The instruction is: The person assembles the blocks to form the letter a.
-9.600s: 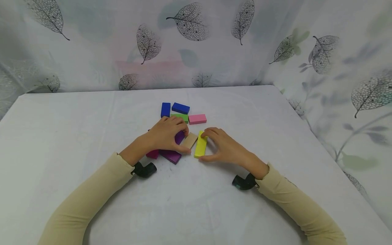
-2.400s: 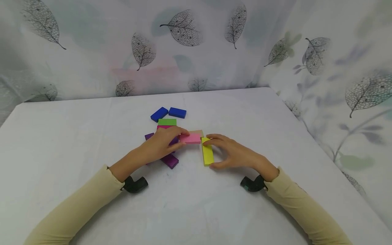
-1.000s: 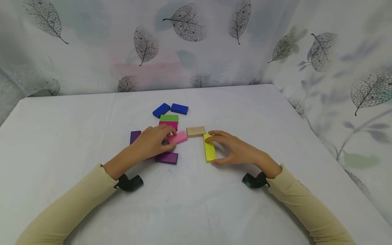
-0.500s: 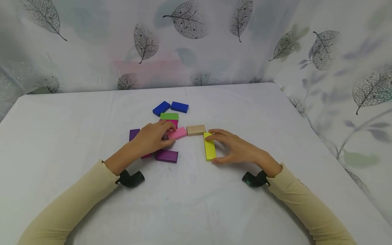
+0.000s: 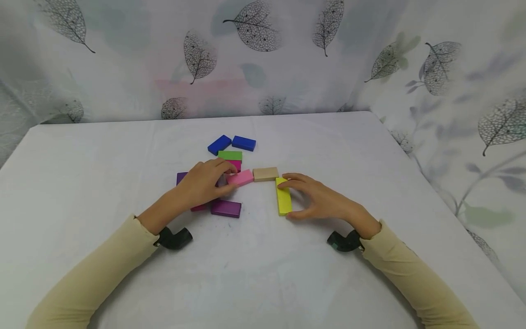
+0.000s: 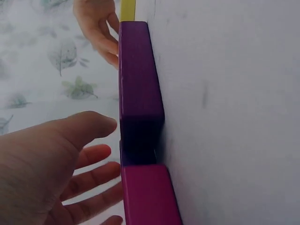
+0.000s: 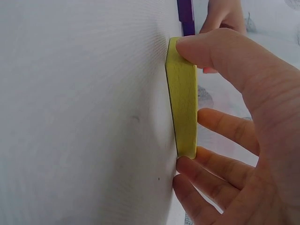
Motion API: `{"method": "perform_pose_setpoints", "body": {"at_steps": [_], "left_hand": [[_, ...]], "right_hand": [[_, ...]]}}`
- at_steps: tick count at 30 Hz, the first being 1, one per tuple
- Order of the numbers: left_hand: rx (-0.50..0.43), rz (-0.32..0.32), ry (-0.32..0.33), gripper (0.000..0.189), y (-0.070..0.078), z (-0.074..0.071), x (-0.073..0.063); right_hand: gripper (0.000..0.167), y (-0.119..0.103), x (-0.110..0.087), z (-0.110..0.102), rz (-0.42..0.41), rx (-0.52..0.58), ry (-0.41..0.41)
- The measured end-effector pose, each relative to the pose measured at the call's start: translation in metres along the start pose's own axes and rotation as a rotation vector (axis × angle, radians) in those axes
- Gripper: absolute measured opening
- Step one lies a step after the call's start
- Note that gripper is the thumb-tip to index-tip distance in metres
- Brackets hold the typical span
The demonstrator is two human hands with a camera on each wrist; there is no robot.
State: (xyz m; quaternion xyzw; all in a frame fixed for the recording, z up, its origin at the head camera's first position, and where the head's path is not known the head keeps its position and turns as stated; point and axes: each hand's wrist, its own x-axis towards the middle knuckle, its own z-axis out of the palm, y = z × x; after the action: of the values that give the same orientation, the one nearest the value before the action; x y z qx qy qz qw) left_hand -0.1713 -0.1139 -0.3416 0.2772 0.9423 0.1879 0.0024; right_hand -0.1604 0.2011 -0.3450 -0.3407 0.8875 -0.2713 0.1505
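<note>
In the head view my left hand (image 5: 201,183) pinches a pink wooden block (image 5: 241,177) between thumb and fingertips. Its right end meets a plain wood block (image 5: 265,174). My right hand (image 5: 318,197) spans the yellow block (image 5: 283,197) lengthwise, thumb on the near end and fingers at the far end; the right wrist view shows this yellow block (image 7: 183,101) flat on the table. The yellow block's far end touches the plain block's right end. Beneath and around my left hand lie a purple block (image 5: 226,209) and magenta blocks, partly hidden.
Behind the left hand sit a green block (image 5: 230,156), a magenta block (image 5: 235,165) and two blue blocks (image 5: 244,143). Another purple block (image 5: 181,177) shows left of that hand. The white-covered table (image 5: 263,274) meets a leaf-patterned curtain (image 5: 135,59) at the back and right.
Over the earlier frames the pink block came down from beside the green one and went left, the plain block turned sideways, and the yellow block shifted right. In the last half second little moved.
</note>
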Motion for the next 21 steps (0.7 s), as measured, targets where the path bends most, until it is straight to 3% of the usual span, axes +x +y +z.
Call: {"method": "perform_pose_setpoints", "body": {"at_steps": [4, 9, 16, 21], "left_hand": [[0.016, 0.011, 0.019, 0.036, 0.000, -0.004, -0.004], [0.016, 0.076, 0.059, 0.027, 0.003, -0.004, -0.010], [0.002, 0.161, 0.033, 0.028, 0.003, -0.004, -0.021], [0.030, 0.174, 0.091, 0.026, -0.003, -0.006, -0.024]], "right_hand": [[0.065, 0.000, 0.000, 0.000, 0.000, -0.004, 0.001], [0.065, 0.001, 0.000, 0.000, 0.008, -0.001, 0.002], [0.065, 0.002, 0.000, 0.000, 0.009, -0.004, -0.004], [0.066, 0.001, 0.000, 0.000, 0.007, 0.004, -0.007]]}}
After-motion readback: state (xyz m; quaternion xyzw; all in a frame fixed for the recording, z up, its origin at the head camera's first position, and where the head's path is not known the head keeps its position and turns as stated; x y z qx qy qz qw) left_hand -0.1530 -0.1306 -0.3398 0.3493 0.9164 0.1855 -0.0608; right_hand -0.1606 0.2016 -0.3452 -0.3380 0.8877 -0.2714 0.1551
